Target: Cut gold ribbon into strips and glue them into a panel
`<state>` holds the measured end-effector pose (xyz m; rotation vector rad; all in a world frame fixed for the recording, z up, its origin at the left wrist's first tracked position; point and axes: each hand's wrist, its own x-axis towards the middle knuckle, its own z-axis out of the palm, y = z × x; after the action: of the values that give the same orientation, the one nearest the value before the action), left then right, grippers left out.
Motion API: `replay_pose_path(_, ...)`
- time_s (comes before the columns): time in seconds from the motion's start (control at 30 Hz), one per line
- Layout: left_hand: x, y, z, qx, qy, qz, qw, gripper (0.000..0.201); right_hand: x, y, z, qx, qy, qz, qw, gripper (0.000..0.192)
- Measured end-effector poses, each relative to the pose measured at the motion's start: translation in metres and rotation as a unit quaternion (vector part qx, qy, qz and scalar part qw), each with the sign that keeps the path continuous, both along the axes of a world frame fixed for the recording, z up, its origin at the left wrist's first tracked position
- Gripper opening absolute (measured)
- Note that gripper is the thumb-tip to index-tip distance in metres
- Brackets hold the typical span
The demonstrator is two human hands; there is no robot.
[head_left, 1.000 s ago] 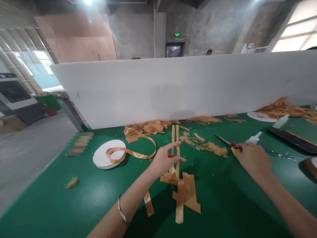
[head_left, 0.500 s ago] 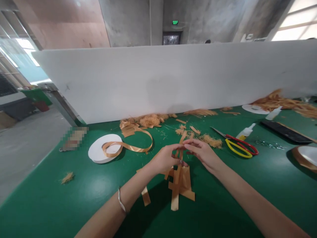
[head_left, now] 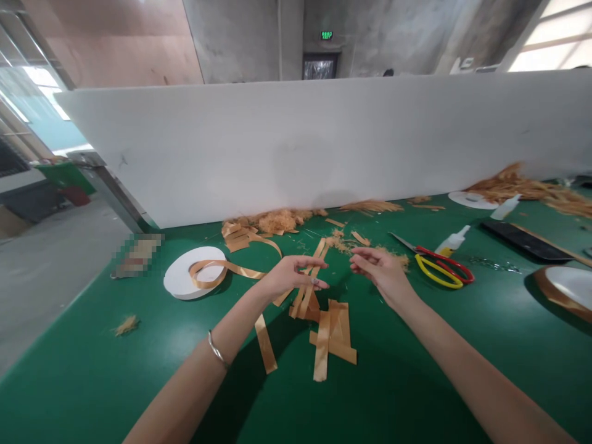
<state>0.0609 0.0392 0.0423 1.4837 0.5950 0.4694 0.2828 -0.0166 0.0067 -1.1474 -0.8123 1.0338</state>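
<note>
My left hand (head_left: 292,275) hovers over thin tan ribbon strips (head_left: 308,293), its thumb and fingers apart. The strips slant up past its fingertips; whether they touch the hand I cannot tell. To the right, my right hand (head_left: 380,270) is above the table with loosely bent fingers and a small gap at the tips. Nothing shows in it. Below the hands lies a group of cut ribbon pieces (head_left: 340,327), crossed over each other. Another ribbon piece (head_left: 266,345) lies under my left wrist.
At left is a white ribbon roll (head_left: 178,274) with loose ribbon trailing from it. Red-and-yellow-handled scissors (head_left: 446,271), a small glue bottle (head_left: 456,240) and a black tray (head_left: 525,240) lie at right. Tan fibre scraps (head_left: 277,221) line the white partition (head_left: 259,148).
My hands have drawn apart: the left moved left, the right slightly right. The thin strips moved left and lie away from the crossed pieces. The view shifted slightly.
</note>
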Motion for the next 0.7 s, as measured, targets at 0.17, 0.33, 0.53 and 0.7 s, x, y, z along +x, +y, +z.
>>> replay_pose_path(0.17, 0.011, -0.017, -0.004, -0.043, 0.007, -0.034, 0.998, 0.044, -0.013, -0.006, 0.000, -0.056, 0.037, 0.130, 0.989, 0.034)
replay_pose_path(0.33, 0.009, -0.028, -0.006, -0.014, 0.033, -0.033, 0.999, 0.041, -0.014, -0.008, -0.001, -0.034, 0.078, 0.106, 0.991, 0.024)
replay_pose_path(0.53, -0.026, -0.008, 0.008, 0.237, 0.219, 0.094, 0.942, 0.034, 0.016, -0.006, 0.015, 0.013, 0.284, 0.044, 0.958, 0.013)
replay_pose_path(0.7, -0.063, 0.003, 0.013, 0.341, 0.318, 0.189, 0.864, 0.042, 0.027, -0.002, 0.015, -0.013, 0.406, 0.020, 0.914, 0.010)
